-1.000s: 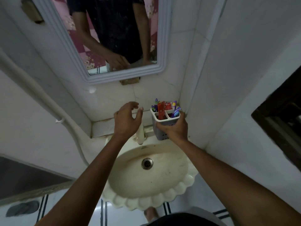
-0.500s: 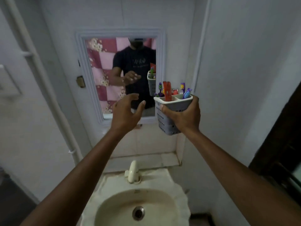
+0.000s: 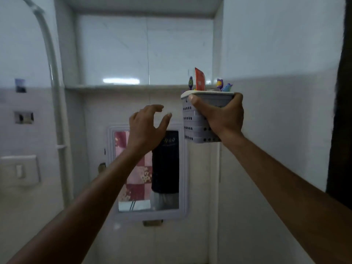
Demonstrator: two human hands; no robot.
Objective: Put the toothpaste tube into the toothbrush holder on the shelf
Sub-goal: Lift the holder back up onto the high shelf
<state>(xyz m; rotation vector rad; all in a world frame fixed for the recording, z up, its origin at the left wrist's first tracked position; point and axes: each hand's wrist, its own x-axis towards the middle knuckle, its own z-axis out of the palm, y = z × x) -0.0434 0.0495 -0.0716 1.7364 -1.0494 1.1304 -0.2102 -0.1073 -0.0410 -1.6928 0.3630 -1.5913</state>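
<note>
Both forearms reach up with open air between them, in front of the mirror [image 3: 146, 170]. The left hand [image 3: 146, 126] has a loose, released grip, fingers curled and touching nothing. The right hand [image 3: 222, 115] has its grip wrapped around the toothbrush holder [image 3: 192, 119], raised just below the shelf [image 3: 122, 86] edge. The toothpaste tube [image 3: 199, 79] stands upright inside the holder, among the toothbrushes [image 3: 222, 86].

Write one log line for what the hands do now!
right hand: grips toothbrush holder | toothpaste tube: inside | left hand: open, empty | shelf: bare
</note>
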